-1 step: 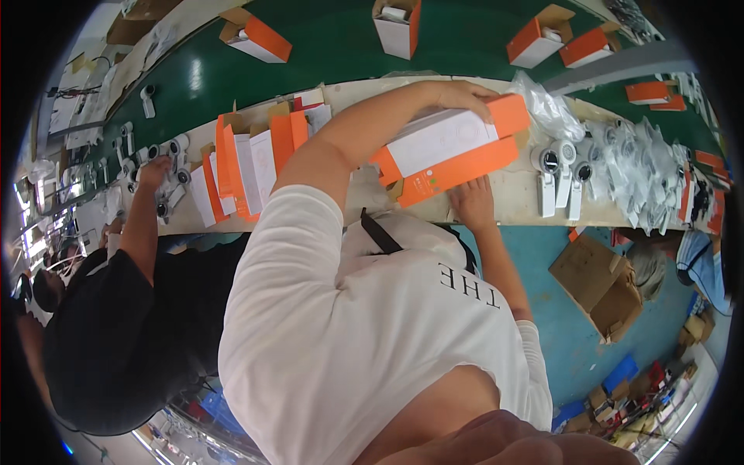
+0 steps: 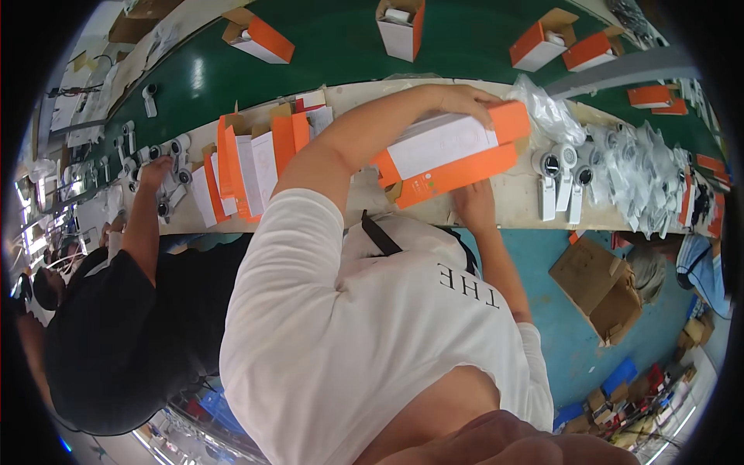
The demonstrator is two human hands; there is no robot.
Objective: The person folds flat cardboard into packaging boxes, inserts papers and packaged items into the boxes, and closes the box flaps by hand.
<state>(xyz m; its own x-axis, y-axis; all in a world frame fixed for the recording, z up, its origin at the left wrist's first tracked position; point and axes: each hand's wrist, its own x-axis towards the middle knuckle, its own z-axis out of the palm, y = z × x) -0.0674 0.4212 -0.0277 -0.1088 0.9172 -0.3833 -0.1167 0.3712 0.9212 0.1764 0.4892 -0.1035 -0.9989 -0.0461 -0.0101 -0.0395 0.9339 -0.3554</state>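
In the head view, the left hand (image 2: 465,101) is clasped over the far edge of an orange-and-white box (image 2: 442,143), which slants within that grip above the table (image 2: 515,205). The right hand (image 2: 474,203) is at the box's near side, its fingertips hidden, so I cannot tell whether it pinches anything. Left of the grip stand open boxes (image 2: 264,159); right of it lie a clear plastic bag (image 2: 546,116) and white round-headed devices (image 2: 566,182); beyond it runs a green surface (image 2: 333,50)
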